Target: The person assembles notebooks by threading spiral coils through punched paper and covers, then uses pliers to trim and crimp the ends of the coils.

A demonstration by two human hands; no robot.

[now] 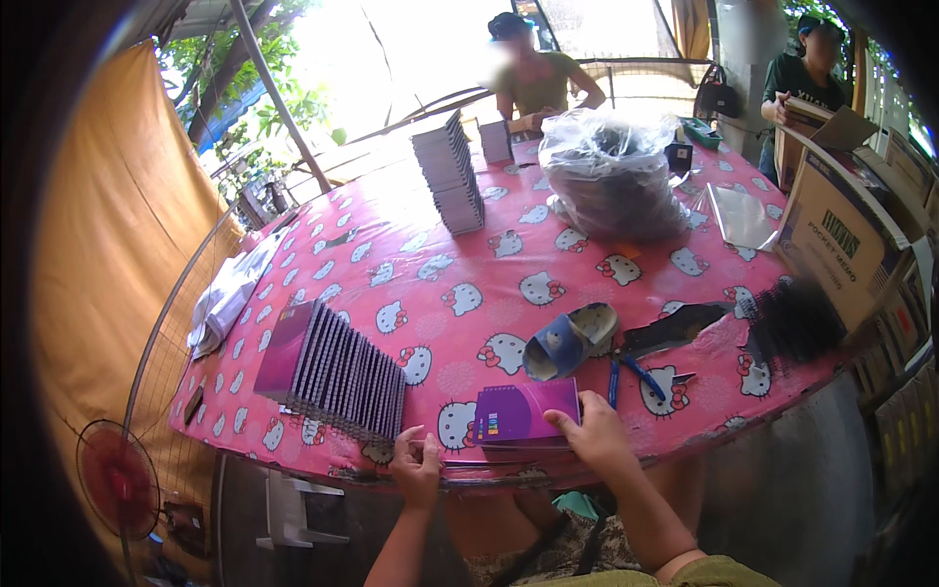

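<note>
A small pile of purple spiral notebooks (523,409) lies at the near edge of the table. My right hand (597,435) grips its right side, thumb on the top cover and fingers down the edge. My left hand (418,465) is at the table edge, left of that pile, its fingers curled toward the thumb; whatever it may pinch is too small to make out. Just beyond the left hand, a tall leaning stack of spiral notebooks (342,377) shows its dark bindings. Blue-handled pliers (638,377) and a blue slipper (558,344) lie beyond the right hand.
A pink cartoon-print cloth covers the table (391,269). Farther back are another notebook stack (450,176) and a filled clear plastic bag (616,181). Cardboard boxes (841,235) stand at right, near a person (807,88). Another person (538,78) sits across. A fan (117,479) stands left.
</note>
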